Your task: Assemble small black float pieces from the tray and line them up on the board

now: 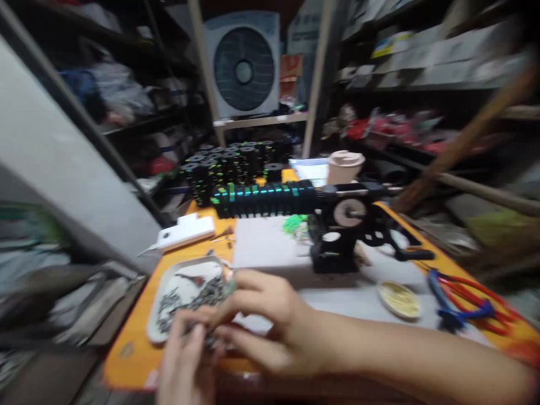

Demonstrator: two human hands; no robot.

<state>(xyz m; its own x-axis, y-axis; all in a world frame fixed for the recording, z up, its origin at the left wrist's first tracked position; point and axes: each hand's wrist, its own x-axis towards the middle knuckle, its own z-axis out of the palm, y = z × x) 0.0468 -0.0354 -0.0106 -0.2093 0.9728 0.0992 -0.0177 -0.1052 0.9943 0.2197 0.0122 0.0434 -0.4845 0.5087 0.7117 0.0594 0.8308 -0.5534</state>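
My left hand is at the near edge of the table, its fingers curled around something small and dark that is too blurred to name. My right hand reaches in from the right, and its thumb and fingers close in a pinch against the left fingertips. What the right fingers grip is hidden. Just beyond both hands lies a white tray with many small dark metal-looking pieces and a tool with a reddish part in it.
A black hand-cranked machine carries a row of black rings with green-blue marks. Stacked black rings stand behind. Around it are a white power strip, a lidded paper cup, a dish of yellowish pieces and red-handled pliers-like tools.
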